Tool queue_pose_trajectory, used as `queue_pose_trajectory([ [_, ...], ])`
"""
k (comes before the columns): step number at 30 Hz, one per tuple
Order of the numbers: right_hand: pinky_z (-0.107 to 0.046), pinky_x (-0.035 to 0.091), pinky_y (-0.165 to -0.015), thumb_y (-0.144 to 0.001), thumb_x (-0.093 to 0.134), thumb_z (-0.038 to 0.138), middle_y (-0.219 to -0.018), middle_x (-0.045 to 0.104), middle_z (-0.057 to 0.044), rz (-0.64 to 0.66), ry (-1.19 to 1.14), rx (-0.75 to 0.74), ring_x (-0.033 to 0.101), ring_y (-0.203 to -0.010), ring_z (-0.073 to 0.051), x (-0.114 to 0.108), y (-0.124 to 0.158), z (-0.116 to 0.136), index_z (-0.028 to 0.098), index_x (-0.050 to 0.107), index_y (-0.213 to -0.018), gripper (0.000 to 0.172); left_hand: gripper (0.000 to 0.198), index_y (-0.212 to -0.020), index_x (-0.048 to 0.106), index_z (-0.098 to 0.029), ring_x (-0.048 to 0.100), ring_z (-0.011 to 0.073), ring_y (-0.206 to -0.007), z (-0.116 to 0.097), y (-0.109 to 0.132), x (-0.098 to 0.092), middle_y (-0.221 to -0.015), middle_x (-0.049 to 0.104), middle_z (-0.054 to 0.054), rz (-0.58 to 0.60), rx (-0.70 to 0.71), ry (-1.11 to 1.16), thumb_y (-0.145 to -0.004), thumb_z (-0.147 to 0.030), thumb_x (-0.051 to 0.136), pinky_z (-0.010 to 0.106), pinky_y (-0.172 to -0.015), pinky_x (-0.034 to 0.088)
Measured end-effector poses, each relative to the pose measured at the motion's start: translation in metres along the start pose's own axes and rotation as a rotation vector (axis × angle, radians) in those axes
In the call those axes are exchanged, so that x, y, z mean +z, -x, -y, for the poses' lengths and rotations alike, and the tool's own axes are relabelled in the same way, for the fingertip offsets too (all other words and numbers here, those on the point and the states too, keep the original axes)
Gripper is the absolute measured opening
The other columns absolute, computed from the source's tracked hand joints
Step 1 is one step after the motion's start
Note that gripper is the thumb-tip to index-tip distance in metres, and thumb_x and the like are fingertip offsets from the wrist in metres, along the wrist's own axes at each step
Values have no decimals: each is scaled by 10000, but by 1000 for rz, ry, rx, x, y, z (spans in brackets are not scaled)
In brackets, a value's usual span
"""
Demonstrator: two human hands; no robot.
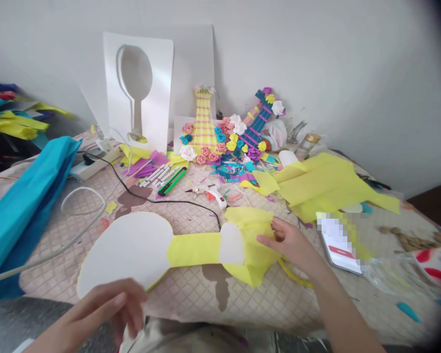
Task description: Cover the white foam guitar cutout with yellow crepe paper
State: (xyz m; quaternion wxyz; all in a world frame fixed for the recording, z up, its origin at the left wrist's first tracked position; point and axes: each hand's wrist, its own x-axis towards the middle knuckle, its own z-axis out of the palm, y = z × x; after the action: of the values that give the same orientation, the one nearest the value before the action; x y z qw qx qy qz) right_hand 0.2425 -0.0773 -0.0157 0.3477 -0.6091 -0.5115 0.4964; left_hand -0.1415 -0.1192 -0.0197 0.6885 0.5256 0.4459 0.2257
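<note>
At the front edge of the bench (191,299), holding a white guitar-shaped cutout (128,250) flat, left hand (106,309) curled over its rounded end with fingers closed on the lower rim. Further right, pinching the yellow paper (250,245) wrapped round the cutout's narrow end, right hand (290,242) fingers and thumb clamped on a fold. Beyond, a glue gun (213,192) and decorated paper guitars (206,132) against the wall (353,73).

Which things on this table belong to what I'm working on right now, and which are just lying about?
In hand: cutout, held by left hand; yellow paper wrapped on it, pinched by right hand.
Lying about: glue gun, markers, flowered guitars, blue paper, loose yellow sheets, phone.
</note>
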Motion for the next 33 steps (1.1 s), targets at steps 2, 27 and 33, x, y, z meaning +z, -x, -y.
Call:
queue_pose_trajectory([
  [2,-355,528,-675,-704,647,351,-987,661,-75,-34,40,-15,641,-802,-230,-2,3,-7,219,507,-1138,474,345,-896,638,-193,618,162,-691,-35,-18,10,-774,679,46,129,111,-221,-854,-445,407,246,-634,499],
  [27,-349,488,-726,-713,614,310,-929,645,-81,-256,219,-135,602,-842,-233,6,23,-42,157,517,-1129,454,192,-884,587,-134,542,209,-940,-112,-203,63,-949,619,97,348,798,-1211,-841,-261,449,348,-869,343],
  [33,-344,467,-758,-757,558,282,-912,629,-76,-276,370,-292,576,-876,-231,10,28,-43,176,589,-825,129,250,-985,570,-128,568,181,-892,-81,-171,59,-926,638,103,257,907,-1180,-892,-237,365,308,-805,419],
])
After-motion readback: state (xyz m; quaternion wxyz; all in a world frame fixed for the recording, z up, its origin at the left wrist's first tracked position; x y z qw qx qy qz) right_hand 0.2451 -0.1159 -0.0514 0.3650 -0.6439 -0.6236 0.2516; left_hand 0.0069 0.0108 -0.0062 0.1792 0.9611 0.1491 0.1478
